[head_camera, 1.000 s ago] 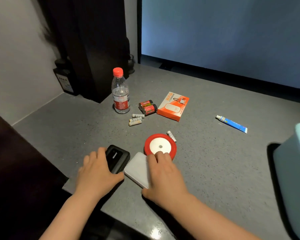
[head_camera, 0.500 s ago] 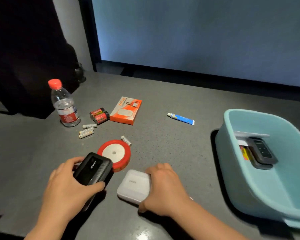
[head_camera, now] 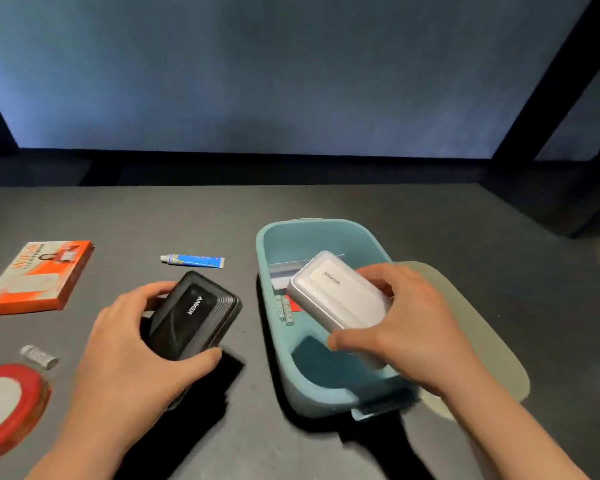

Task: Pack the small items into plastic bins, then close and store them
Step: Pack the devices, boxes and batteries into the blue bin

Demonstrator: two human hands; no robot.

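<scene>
I see the teal plastic bin (head_camera: 274,344) at 3 o'clock on the grey table (head_camera: 222,216), holding 2 small batteries (head_camera: 284,310) and a flat pale item. My right hand (head_camera: 413,327) grips the white rectangular power bank (head_camera: 340,292) above the bin; half a second ago it lay on the table. My left hand (head_camera: 125,362) grips the black power bank (head_camera: 193,315) at 9 o'clock of the bin.

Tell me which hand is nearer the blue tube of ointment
Left. The left hand, gripping the black power bank, sits just below the blue tube; the right hand holds the white power bank over the teal bin, farther right.
</scene>
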